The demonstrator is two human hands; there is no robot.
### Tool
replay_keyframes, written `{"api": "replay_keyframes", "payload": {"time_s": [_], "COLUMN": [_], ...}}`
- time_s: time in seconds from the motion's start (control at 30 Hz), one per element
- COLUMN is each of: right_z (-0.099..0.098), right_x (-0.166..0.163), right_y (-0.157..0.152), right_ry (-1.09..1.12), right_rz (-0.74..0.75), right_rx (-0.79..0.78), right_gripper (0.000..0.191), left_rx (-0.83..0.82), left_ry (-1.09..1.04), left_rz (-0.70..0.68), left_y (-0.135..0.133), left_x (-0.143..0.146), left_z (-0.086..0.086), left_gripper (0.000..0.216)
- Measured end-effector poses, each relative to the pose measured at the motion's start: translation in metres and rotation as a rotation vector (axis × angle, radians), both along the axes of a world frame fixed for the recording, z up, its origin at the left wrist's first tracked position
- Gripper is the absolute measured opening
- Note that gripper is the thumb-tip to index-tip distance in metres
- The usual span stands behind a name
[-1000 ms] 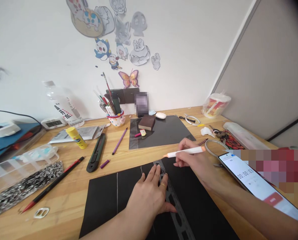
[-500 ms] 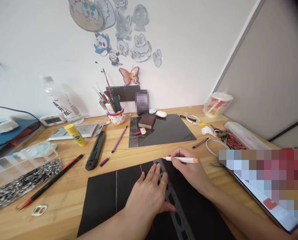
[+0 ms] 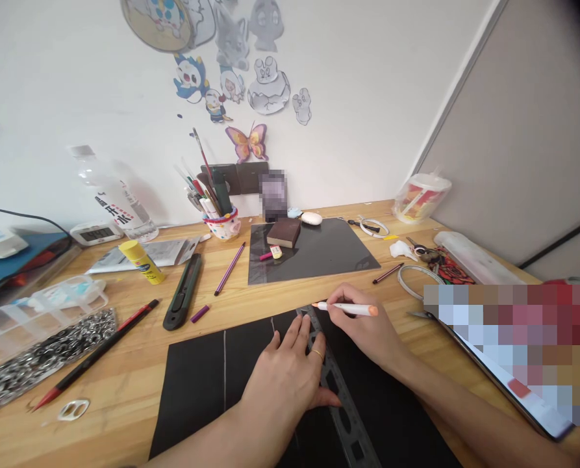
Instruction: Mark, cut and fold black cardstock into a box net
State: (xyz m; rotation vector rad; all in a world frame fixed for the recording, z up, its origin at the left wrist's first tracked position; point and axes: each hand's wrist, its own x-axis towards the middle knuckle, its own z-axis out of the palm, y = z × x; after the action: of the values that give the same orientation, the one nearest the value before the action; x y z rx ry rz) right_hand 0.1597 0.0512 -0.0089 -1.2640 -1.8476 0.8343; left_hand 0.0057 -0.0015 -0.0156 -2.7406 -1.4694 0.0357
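On the black paper at the near edge of the desk, the left hand lies flat, fingers spread over the ruler, seemingly to keep it from sliding, while the right hand pinches a white pen, its tip at the ruler's far end.

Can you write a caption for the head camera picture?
Left hand presses a ruler on black paper; right hand holds a pen.

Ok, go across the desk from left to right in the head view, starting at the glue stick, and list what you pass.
glue stick → utility knife → purple pencil → left hand, flat on the ruler → right hand, gripping the marker → wrapped cup
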Motion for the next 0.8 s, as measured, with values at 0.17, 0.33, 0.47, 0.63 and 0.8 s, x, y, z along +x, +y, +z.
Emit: {"api": "replay_keyframes", "payload": {"time_s": [0.17, 0.33, 0.47, 0.63, 0.8], "right_z": [0.0013, 0.0029, 0.0037, 0.0041, 0.0038], "right_x": [0.0002, 0.0011, 0.0025, 0.0029, 0.0003], "right_y": [-0.0010, -0.0030, -0.0058, -0.0082, -0.0060], "right_ry": [-0.010, -0.016, -0.023, -0.027, -0.023], "right_rz": [0.004, 0.014, 0.017, 0.009, 0.018], "right_rx": [0.000, -0.001, 0.002, 0.007, 0.014], "right_gripper": [0.009, 0.010, 0.011, 0.011, 0.010], "left_rx": [0.000, -0.002, 0.005, 0.003, 0.007], "left_ry": [0.001, 0.008, 0.011, 0.014, 0.005], "left_rz": [-0.002, -0.002, -0.009, -0.007, -0.007], "left_y": [-0.0006, -0.0005, -0.0008, -0.0011, -0.0010], "left_x": [0.0007, -0.0001, -0.0016, -0.0014, -0.0010], "left_z": [0.0008, 0.0025, 0.0029, 0.0031, 0.0048], "left_gripper": [0.077, 0.076, 0.075, 0.075, 0.073]}}
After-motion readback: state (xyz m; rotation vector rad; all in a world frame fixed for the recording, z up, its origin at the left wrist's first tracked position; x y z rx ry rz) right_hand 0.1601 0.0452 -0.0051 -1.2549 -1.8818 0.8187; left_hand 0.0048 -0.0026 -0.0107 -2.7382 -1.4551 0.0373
